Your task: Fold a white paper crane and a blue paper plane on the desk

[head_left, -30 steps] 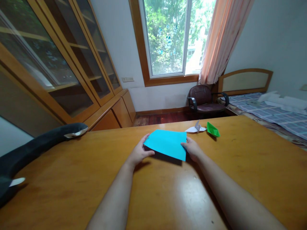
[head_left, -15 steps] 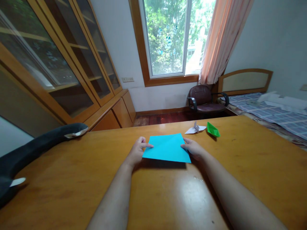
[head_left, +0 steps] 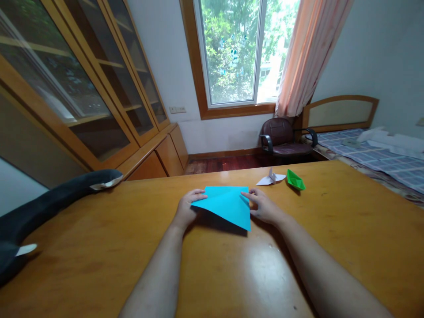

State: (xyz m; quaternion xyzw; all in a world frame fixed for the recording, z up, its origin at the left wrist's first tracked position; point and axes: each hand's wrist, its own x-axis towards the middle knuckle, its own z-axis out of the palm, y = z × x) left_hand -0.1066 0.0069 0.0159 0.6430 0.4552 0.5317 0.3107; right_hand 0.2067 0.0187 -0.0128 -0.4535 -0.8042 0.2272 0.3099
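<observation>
At the far left a dark plush toy [head_left: 49, 201] lies along the edge of the desk [head_left: 99, 247]. Moving right, my left hand [head_left: 188, 206] pinches the left corner of the blue paper [head_left: 225, 204], fingers closed on its edge. The paper sits near the middle of the desk, folded into a triangle, its near point lifted a little above the wood and casting a shadow. My right hand [head_left: 263, 207] holds the paper's right side, the index finger laid on top near the upper edge. Just beyond that hand, well clear of the blue sheet, stand a white paper crane [head_left: 270, 178] and, beside it, a green paper boat [head_left: 295, 179].
</observation>
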